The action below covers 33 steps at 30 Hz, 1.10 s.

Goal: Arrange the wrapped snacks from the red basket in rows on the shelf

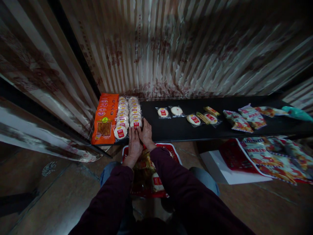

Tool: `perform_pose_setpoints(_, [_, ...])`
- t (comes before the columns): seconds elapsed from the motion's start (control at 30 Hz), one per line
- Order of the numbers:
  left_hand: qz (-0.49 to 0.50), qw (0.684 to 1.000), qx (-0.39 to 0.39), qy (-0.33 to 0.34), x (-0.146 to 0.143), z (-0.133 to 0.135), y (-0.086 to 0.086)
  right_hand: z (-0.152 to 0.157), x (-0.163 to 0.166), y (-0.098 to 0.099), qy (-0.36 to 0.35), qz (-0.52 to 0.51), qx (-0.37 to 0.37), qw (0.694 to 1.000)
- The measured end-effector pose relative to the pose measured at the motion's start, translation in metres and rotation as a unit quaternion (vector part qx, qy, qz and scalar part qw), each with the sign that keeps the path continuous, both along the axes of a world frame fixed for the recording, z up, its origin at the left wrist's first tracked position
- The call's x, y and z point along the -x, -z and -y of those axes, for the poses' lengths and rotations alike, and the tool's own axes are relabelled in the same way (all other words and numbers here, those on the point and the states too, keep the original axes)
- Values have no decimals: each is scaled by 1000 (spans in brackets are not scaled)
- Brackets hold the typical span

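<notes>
Plainly, the work here is lining up round wrapped cakes in neat rows at the left end of a low black shelf [176,130]. Both hands meet at the shelf's front edge, at the near end of the right row [134,111]. The left hand [134,143] lies flat with its fingers stretched out and released, fingertips against the front cake [136,123]. The right hand [147,133] curves against that cake's right side; whether its fingers actually pinch the wrapper I cannot tell. A second row [122,114] runs just beside it on the left, and a stack of orange packets [105,119] fills the shelf's left corner. To do this well, I would press gently from the front and side together, so the front cake overlaps its neighbour evenly and the row stays straight and parallel to the other. The slick wrappers will likely slide, so a light, flat push seems safer than a squeeze. More loose cakes [163,112] lie along the middle of the shelf, snack bags [245,120] towards its right end, and an opened red bag [149,182] sits in the person's lap.
</notes>
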<state>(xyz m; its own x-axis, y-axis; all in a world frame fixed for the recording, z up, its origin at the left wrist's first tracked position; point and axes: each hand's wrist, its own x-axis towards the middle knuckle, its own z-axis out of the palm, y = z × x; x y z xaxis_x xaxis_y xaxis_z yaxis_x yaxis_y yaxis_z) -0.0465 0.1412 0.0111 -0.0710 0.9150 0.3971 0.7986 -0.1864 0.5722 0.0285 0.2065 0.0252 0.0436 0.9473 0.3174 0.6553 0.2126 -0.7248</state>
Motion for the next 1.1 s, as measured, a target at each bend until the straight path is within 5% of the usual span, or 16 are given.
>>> perform_pose_setpoints(0.43, [16,1000,7,24,1,5,-2,11,-5,1,-24,-14,3,1000])
perform_pose_setpoints(1.1, [-65,995,48,54,-8,59,3,86,-27,7,-65,-13,-1,998])
